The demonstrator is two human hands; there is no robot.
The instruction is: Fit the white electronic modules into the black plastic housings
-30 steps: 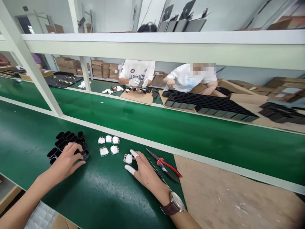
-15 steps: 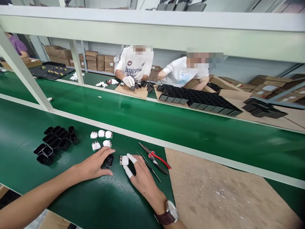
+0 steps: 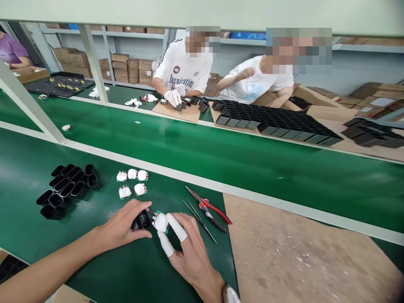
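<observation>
My left hand (image 3: 126, 222) curls its fingers and thumb around a small black plastic case (image 3: 142, 219) lying with its open end to the right. My right hand (image 3: 186, 242), with white finger cots on thumb and forefinger, pinches a small circuit board (image 3: 161, 222) covered by a white blob. The board's left edge is close to the mouth of the case; whether they touch I cannot tell. Several similar circuit boards (image 3: 125, 192) lie beyond my left hand. To the right of my right hand are tweezers (image 3: 202, 223) and red-and-black pliers (image 3: 208, 206).
Several black cases (image 3: 65, 187) stand grouped at the left. Cardboard (image 3: 303, 252) covers the right of the bench. Beyond a pale rail runs a green conveyor belt (image 3: 176, 139), with co-workers (image 3: 184, 69) seated across it beside rows of black cases (image 3: 277, 122). A slanted post (image 3: 34, 109) rises at left.
My right hand has brought the circuit board left and nearer to the case. The case has turned in my left hand, its opening now toward the board. The view has tilted down slightly.
</observation>
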